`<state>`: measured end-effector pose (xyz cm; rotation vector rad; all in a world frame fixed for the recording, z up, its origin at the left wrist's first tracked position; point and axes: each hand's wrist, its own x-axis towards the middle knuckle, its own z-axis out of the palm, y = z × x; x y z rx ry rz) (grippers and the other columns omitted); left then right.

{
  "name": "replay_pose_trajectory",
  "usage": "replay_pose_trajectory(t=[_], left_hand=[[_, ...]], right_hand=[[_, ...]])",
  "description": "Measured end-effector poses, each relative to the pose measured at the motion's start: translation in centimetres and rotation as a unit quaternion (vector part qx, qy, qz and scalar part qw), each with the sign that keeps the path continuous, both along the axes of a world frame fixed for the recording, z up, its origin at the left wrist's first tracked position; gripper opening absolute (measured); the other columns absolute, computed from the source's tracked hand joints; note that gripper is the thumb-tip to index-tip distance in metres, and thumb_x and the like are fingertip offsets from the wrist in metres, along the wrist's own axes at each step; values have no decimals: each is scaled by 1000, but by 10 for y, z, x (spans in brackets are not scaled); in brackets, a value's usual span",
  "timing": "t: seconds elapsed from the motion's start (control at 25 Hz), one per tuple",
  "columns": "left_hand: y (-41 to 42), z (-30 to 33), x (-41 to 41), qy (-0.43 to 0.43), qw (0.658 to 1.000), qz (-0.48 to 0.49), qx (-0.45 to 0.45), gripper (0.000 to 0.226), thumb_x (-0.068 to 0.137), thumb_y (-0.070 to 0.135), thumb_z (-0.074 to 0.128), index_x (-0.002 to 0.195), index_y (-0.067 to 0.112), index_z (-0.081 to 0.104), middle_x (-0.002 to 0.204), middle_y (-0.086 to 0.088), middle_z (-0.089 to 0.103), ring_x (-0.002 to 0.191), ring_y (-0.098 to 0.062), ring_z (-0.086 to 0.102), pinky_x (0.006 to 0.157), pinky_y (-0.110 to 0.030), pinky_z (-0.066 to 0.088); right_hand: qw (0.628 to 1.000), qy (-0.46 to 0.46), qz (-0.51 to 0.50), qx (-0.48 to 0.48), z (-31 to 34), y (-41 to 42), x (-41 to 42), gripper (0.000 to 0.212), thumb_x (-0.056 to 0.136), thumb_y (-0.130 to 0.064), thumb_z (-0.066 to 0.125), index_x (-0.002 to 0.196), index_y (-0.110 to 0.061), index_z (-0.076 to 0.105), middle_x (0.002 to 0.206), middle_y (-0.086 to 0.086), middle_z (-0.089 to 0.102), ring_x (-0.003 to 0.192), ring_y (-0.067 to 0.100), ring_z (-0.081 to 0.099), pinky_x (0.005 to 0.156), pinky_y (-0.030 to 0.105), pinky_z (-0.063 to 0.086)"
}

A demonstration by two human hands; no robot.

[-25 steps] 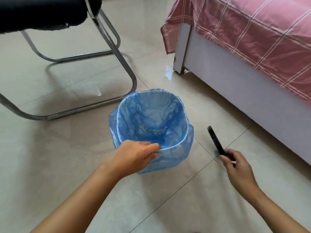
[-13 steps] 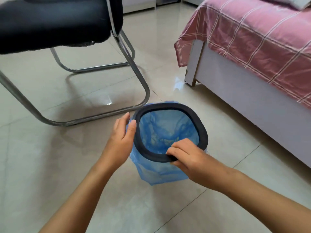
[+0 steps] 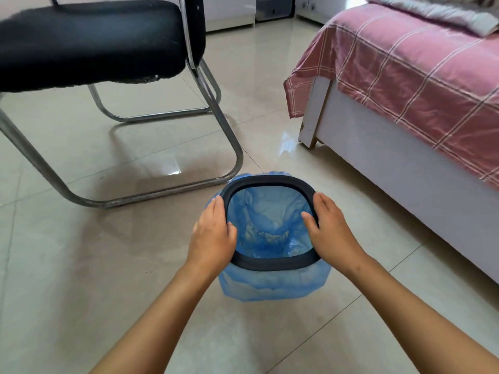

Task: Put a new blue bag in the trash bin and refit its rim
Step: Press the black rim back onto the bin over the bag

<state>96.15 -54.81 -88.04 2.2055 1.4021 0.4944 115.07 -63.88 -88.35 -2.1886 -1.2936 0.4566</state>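
**Both hands press the dark rim onto the bagged bin**

In the lower centre of the frame, the trash bin [image 3: 272, 282] stands on the tiled floor [image 3: 81, 265], lined with a blue bag [image 3: 270, 228] whose edge spills over the outside of the bin wall. A dark rim [image 3: 272, 263] sits on top of the bin mouth, over the bag. The left hand [image 3: 213, 236] grasps the rim's left side, fingers laid along its outer edge and thumb hooked over the inside. The right hand [image 3: 329, 228] grasps the right side in the same way, thumb inside the opening. In the upper left of the frame stands a black chair [image 3: 89, 41] on a metal tube frame, near the bin. A bed [image 3: 418, 85] with a pink checked sheet fills the upper right.
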Motion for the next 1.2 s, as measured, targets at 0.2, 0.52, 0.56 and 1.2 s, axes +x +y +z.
replay_pose_trajectory(t=[0.2, 0.52, 0.56, 1.2], left_hand=[[6, -11, 4, 167, 980, -32, 102, 53, 77, 10, 57, 127, -1, 46, 125, -25, 55, 115, -41, 54, 92, -51, 47], [12, -17, 14, 173, 976, -83, 104, 82, 80, 50, 7, 144, 0, 17, 153, -24, 18, 144, -34, 14, 117, -40, 2], [11, -20, 13, 180, 971, -83, 130, 79, 82, 48, 13, 143, -1, 23, 151, -26, 25, 142, -36, 21, 117, -41, 3], [-5, -27, 19, 182, 972, -42, 141, 78, 80, 55, 31, 140, 5, 34, 147, -34, 26, 139, -45, 22, 111, -55, 17]], right_hand=[[996, -53, 8, -68, 0, 4, -2, 58, 99, -32, 32, 148, -13, 9, 159, 5, 7, 145, 20, 9, 118, 34, 14], [977, -122, 48, -168, 5, 7, -8, 72, 95, -49, 21, 146, -11, -15, 156, 5, -24, 143, 17, -21, 120, 37, -5], [972, -146, 55, -176, 4, 7, -8, 72, 95, -50, 20, 146, -12, -15, 156, 5, -24, 143, 16, -22, 119, 38, -7], [963, -167, 87, -190, 4, 0, -12, 91, 73, -70, -1, 138, -13, -28, 141, 1, -40, 140, 18, -30, 115, 33, -11]])
